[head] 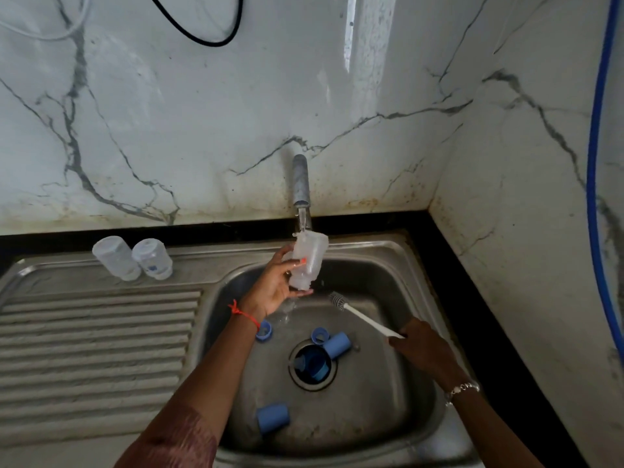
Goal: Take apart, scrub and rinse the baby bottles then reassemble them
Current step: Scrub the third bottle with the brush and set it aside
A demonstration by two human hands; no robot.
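The wall is white marble veined in grey, the counter edge black, and the sink dull steel with a ribbed drainboard. The bottle is clear, the caps blue, and the brush white with what looks like grey bristles.

- The drainboard lies left of the sink basin, and the tap stands at the far wall over the basin.
- Two upturned bottles, the left bottle and the right bottle, stand side by side at the drainboard's far edge.
- The left hand holds the third bottle under the tap.
- To the right and nearer, the right hand holds the brush.
- In the basin, the far cap and the middle ring lie at the far rim of the drain.
- The left ring lies left of the drain, and the near cap lies nearer and to its left.
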